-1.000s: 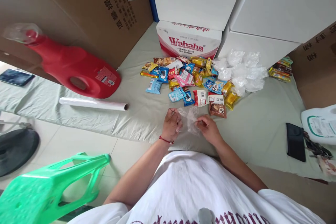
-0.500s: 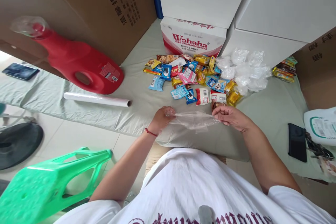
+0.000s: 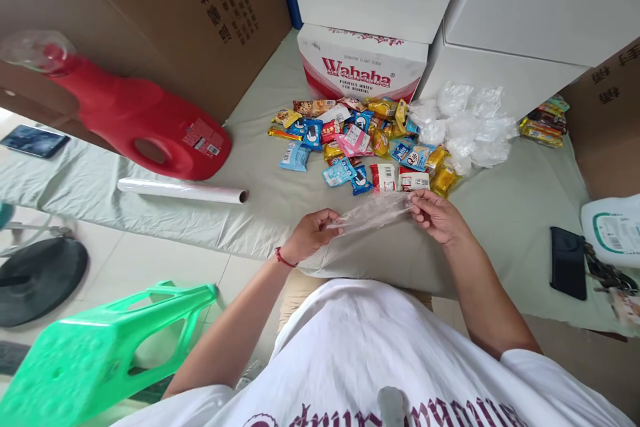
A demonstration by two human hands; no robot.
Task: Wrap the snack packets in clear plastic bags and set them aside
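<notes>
A clear plastic bag (image 3: 373,213) is stretched between my two hands, slightly higher at its right end. My left hand (image 3: 314,235) is closed on its left end, thumb and fingers pinched together. At the opposite end my right hand (image 3: 436,215) pinches the plastic, just in front of the snacks. Beyond the bag lies a loose pile of small wrapped snacks (image 3: 354,140) in blue, red, yellow and pink. Right of that pile sits a heap of crumpled clear plastic bags (image 3: 463,127).
A white roll (image 3: 183,191) and a red jug (image 3: 155,120) lie on the left. A Wahaba carton (image 3: 364,67) stands behind the snacks. On the right are a black phone (image 3: 568,263), keys (image 3: 607,273) and a white bottle (image 3: 613,230). A green stool (image 3: 100,353) is on the floor.
My right hand has moved up a little with its end of the bag, and my left hand has lowered slightly. The bag now slants up to the right. The view has shifted slightly.
</notes>
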